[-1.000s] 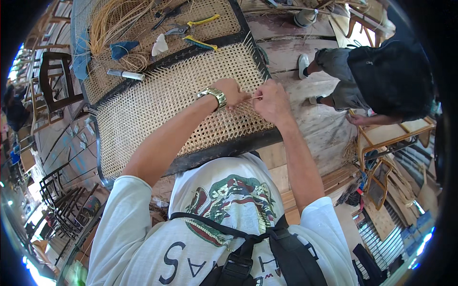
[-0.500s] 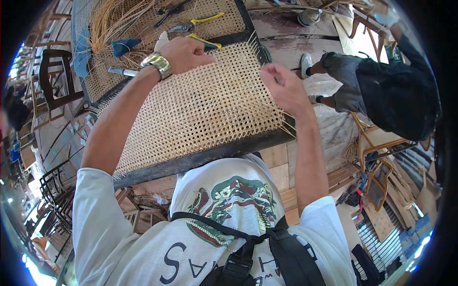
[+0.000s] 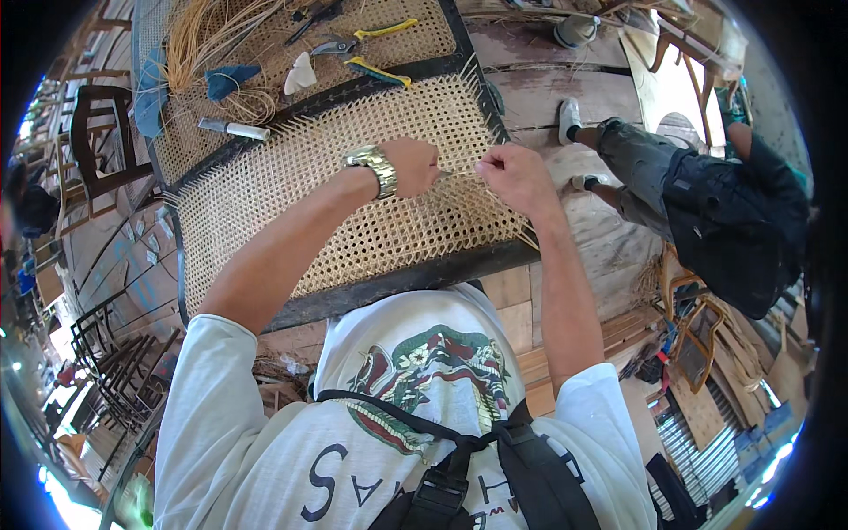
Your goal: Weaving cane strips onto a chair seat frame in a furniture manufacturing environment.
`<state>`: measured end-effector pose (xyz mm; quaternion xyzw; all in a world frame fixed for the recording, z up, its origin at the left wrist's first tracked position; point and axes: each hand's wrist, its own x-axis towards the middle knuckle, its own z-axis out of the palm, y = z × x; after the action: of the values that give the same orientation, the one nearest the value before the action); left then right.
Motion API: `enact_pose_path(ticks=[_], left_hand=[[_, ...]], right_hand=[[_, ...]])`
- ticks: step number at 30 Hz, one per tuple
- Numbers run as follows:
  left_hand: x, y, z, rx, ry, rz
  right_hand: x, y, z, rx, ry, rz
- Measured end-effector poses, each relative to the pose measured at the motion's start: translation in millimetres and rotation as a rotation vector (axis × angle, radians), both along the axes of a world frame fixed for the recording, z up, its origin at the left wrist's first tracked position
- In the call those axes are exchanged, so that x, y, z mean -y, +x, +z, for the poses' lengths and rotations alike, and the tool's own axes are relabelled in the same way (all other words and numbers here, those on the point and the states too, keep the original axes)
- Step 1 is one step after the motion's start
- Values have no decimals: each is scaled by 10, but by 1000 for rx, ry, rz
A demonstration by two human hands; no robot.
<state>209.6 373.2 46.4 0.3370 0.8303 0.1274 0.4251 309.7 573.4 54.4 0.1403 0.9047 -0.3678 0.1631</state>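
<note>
- strand (image 3: 461,173) of cane, pinched between the two hands, could snap or slip, i'd judge, if pulled too sharply across the woven cane panel (image 3: 353,203) lying in front of the person in its dark frame (image 3: 415,281).
- left hand (image 3: 411,166) is a closed fist, wrist bent over the weave, watch upward.
- right hand (image 3: 517,177) has fingers curled tight, pinching the strand near the panel's right edge.
- cutters (image 3: 371,34) lie well apart.

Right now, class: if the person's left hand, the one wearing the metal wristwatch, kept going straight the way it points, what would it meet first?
The left hand points rightward across the woven cane seat panel. It would most likely meet the right hand first, just across a small gap; depth is unclear.
</note>
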Motion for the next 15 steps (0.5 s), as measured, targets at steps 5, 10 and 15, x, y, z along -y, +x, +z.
enact_pose_path(ticks=[5, 10, 15], left_hand=[[-267, -25, 164, -94, -174, -182], [-539, -136, 268, -156, -282, -295], [-658, -83, 273, 15, -341, -261]], right_hand=[[41, -51, 30, 70, 94, -27], [11, -103, 103, 142, 63, -61], [37, -104, 47, 116, 154, 6]])
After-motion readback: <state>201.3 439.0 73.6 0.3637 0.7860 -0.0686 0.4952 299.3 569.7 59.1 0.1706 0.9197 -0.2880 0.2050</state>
